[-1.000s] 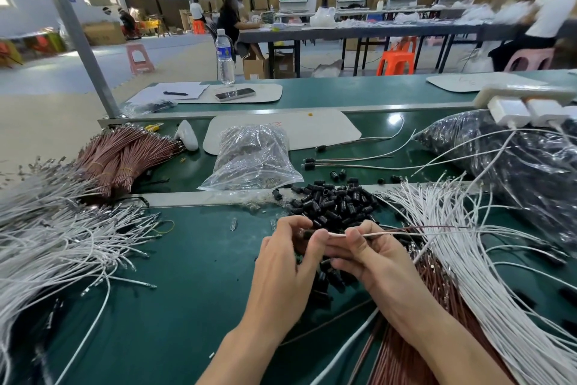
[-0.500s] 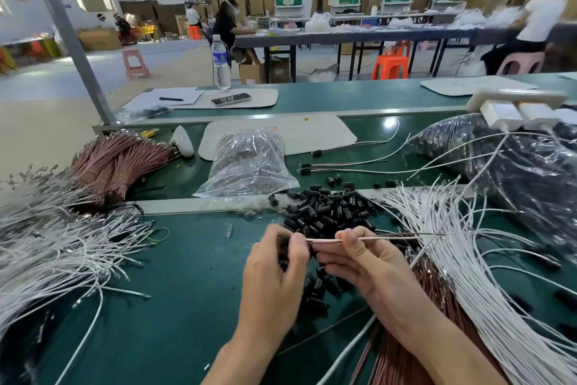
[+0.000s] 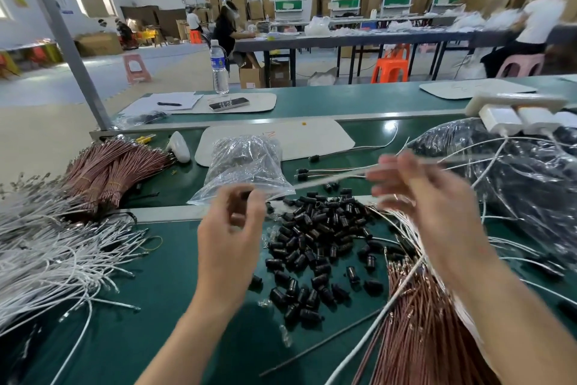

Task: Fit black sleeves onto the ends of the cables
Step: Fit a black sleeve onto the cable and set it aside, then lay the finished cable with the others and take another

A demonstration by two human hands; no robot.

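A loose pile of black sleeves [image 3: 315, 244] lies on the green table between my hands. My left hand [image 3: 231, 228] is raised over the pile's left edge, thumb and fingers pinched on a small dark piece that looks like a black sleeve [image 3: 245, 196]. My right hand [image 3: 421, 197] is up at the right, blurred, gripping a thin white cable [image 3: 337, 178] that slants across towards my left hand. Whether the cable's end sits in that sleeve is too blurred to tell. Sleeved cables [image 3: 312, 171] lie behind the pile.
White cables [image 3: 46, 247] spread at the left and a tied brown bundle [image 3: 115, 166] lies behind them. More brown cables [image 3: 421, 328] run under my right forearm. A clear bag [image 3: 246, 166] stands behind the pile and a big dark bag [image 3: 515, 185] at the right.
My hands were together low over the pile, working the cable's end. They have now risen and parted, the right hand swinging up and to the right with the white cable.
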